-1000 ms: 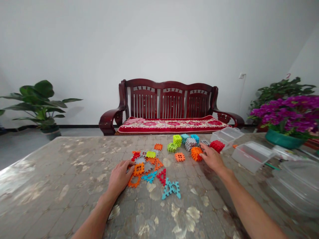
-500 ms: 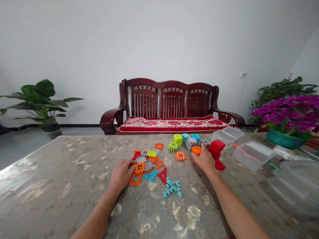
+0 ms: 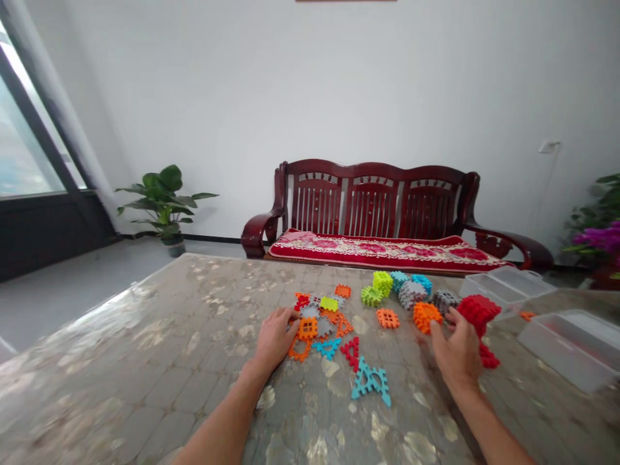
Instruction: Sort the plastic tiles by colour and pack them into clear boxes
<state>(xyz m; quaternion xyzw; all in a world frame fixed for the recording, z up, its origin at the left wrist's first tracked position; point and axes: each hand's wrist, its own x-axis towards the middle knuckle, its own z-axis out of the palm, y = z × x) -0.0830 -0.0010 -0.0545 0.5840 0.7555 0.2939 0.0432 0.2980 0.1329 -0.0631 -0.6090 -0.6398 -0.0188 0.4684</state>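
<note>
One orange stack (image 3: 426,315), near red stack (image 3: 480,312), apparently being tidied by half-open right hand (image 3: 458,352), thumb at its edge; left hand (image 3: 276,337) curled at orange window piece (image 3: 308,330), grip unclear. Next, clean withdrawal judged needed, stack left undisturbed.

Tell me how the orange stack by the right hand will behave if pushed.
The orange stack is probably light, its pieces looking like plastic. Toothed edges holding their shape suggest stiffness. Its squarish outline makes rolling unlikely, though layers might slide apart.
</note>
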